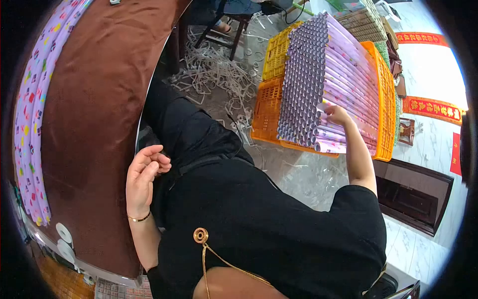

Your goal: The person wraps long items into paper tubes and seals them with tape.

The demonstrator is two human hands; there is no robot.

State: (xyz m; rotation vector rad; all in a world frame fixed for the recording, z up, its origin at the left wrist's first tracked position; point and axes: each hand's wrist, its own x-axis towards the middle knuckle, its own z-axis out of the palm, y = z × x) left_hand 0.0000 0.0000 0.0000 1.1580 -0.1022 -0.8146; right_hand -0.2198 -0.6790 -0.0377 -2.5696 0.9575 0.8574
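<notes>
The gold pendant [200, 235] is hanging on your chest. Your left hand [144, 175] is hovering beside the brown cloth [94, 134], empty, fingers half-curled. Your right hand [339, 115] is reaching to the patterned tubes [348, 74], fingers bent, grip too small to confirm. The tubes are lying stacked in the orange crate [386, 102].

Dark stool [240, 9] among tangled pale strips [214, 72], red banners [434, 109] on marbled wall [428, 137].
</notes>
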